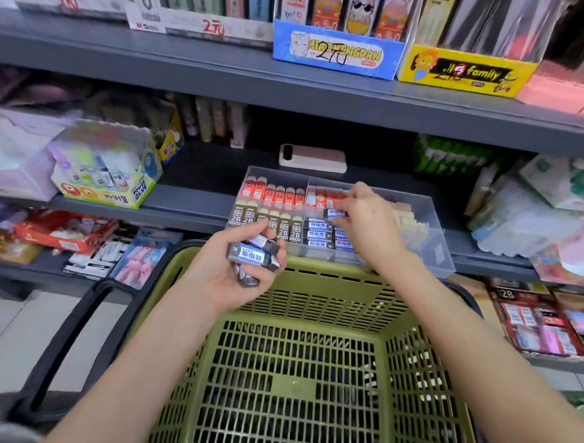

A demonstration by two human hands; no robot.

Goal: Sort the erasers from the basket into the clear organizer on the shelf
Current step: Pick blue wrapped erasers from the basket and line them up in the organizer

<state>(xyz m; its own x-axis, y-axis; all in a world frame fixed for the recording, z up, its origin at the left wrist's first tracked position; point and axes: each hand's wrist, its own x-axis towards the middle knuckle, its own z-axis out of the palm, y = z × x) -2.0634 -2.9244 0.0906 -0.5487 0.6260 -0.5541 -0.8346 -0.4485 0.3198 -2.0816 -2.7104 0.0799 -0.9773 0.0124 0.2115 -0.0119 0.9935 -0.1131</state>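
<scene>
Left hand (228, 273): at 10 o'clock from the frame's centre, palm up over the basket's far rim. The fingers are curled round a handful of blue-sleeved erasers (254, 257).
Right hand (367, 221): at 1 o'clock of the left hand, over the organizer. Thumb and fingertips pinch a single eraser (334, 213), held just above the blue row.
Clear organizer (432, 227): on the shelf edge at 12 o'clock of the basket, split into compartments.
Red erasers (275, 193): far-left compartment, upright in a row.
2B erasers (267, 224): near-left compartment, at 6 o'clock of the red ones, upright.
Blue row (318, 235): at 3 o'clock of the 2B erasers, lying flat and stacked.
Pale erasers (409, 221): at 3 o'clock of the right hand, partly hidden by it.
Basket (328, 268): green and slatted, at 6 o'clock, under both forearms. A black handle (72, 325) lies at its 9 o'clock.
White phone (313, 158): on the shelf at 12 o'clock of the organizer.
Glue box (108, 183): at 9 o'clock of the organizer, well apart.
</scene>
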